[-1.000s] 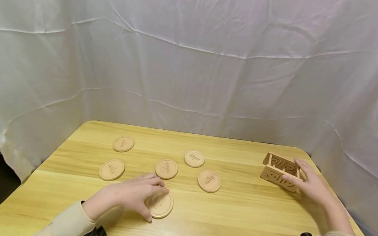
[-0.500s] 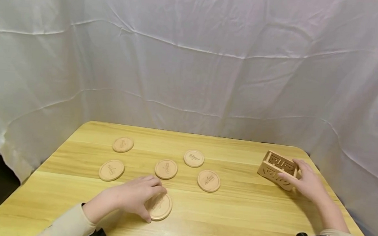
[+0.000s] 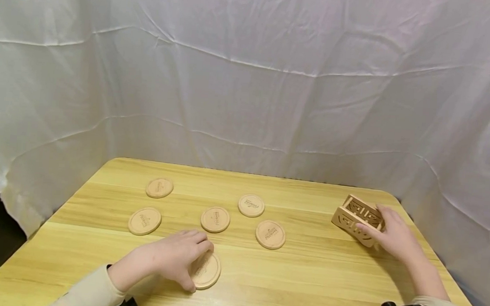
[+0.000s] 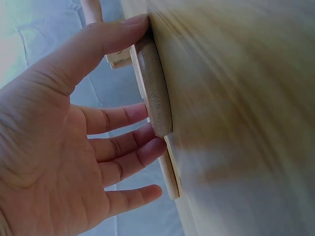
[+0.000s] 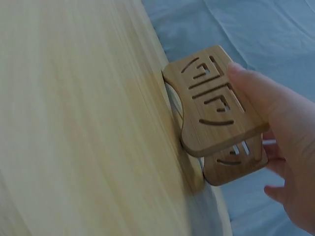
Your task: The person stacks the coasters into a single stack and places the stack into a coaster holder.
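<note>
My left hand [image 3: 175, 258] spans a round wooden coaster [image 3: 209, 271] at the table's front middle, thumb at the near edge and fingers at the far edge. In the left wrist view this coaster [image 4: 160, 101] shows edge-on, flat against the tabletop, between thumb and fingertips. Over on the right, my right hand [image 3: 397, 235] grips a wooden coaster holder [image 3: 347, 223] by its right end. Its two cut-out side panels are joined by thin rods. In the right wrist view the thumb presses the outside of one panel of the holder [image 5: 209, 105], and the other fingers are partly hidden behind it.
Several more engraved coasters lie flat and apart: two at the left [image 3: 145, 221] and back left [image 3: 159, 187], one in the middle [image 3: 215, 219], others right of it [image 3: 251, 205]. A white cloth [image 3: 248, 101] hangs behind the wooden table [image 3: 304, 287].
My right hand and the holder have shifted slightly left, and the holder has turned a little. My left hand has moved slightly toward the front edge along with its coaster.
</note>
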A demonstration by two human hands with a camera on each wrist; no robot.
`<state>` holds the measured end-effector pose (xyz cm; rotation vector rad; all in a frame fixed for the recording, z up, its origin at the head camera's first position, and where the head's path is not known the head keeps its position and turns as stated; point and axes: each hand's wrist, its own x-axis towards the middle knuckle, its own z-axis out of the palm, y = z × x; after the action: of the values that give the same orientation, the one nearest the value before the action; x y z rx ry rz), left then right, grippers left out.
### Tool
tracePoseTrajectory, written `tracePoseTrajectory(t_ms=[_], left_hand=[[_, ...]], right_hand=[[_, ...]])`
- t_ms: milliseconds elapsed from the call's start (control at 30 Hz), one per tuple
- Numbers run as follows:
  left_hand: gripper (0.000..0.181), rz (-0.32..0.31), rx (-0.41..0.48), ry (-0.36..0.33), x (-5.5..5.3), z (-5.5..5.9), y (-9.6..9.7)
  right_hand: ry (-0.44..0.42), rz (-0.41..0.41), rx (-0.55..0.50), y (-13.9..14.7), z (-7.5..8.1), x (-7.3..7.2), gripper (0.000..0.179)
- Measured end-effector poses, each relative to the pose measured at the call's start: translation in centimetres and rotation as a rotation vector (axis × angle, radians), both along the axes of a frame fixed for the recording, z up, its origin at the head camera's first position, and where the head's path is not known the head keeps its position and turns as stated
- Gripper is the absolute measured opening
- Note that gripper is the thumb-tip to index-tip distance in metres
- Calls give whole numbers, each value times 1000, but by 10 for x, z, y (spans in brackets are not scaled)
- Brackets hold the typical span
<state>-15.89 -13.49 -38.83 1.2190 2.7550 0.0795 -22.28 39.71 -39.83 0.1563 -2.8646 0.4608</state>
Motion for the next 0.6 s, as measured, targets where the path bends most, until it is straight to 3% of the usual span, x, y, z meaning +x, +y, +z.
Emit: tracePoseTrajectory(t_ms=[233, 600], left_hand=[[75, -6, 10, 5, 0, -2, -1], [79, 5, 57, 35, -5, -3, -3]], right_hand=[[-76, 59, -98, 8, -1, 2, 79], [-85, 16, -93, 9, -3, 1, 79]])
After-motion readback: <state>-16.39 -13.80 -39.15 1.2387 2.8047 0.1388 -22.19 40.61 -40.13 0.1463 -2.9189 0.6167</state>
